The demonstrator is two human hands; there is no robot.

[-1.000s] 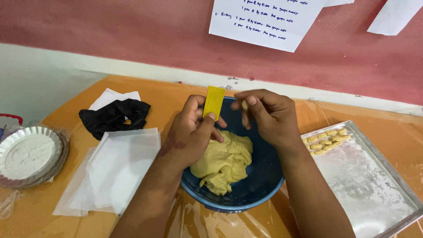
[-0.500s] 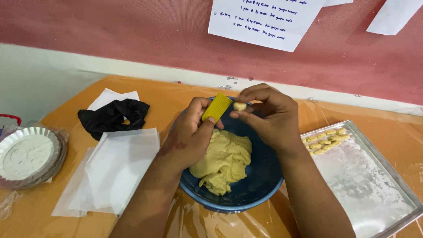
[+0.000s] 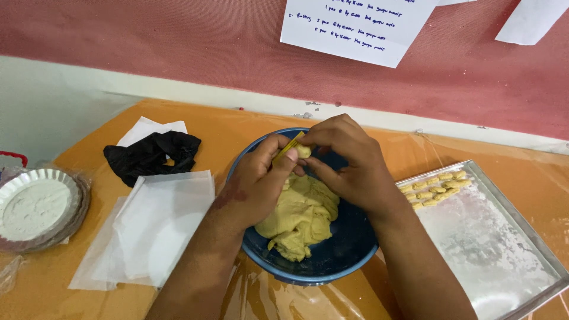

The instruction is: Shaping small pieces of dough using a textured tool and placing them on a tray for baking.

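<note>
Both hands have closed in over the far rim of the blue bowl (image 3: pixel 308 261) since the earlier frames, and the yellow ridged comb (image 3: pixel 288 147), then standing broad and upright, now shows only as a thin tilted edge. The left hand (image 3: pixel 256 184) pinches it between thumb and curled fingers. Its long axis runs from near the left thumb up and away toward the wall. The right hand (image 3: pixel 349 163) has its fingertips pressed together on a small dough piece (image 3: pixel 303 152) touching the comb's upper end.

That piece looks soft and light, likely to smear or flatten under a firm squeeze, so a gentle hold by its sides seems best; its own orientation cannot be told. The comb appears stiff and light. A large dough mass (image 3: pixel 299 219) lies in the bowl beneath. Shaped pieces (image 3: pixel 431 186) sit in rows on a floured metal tray (image 3: pixel 510 255) to the right.
</note>
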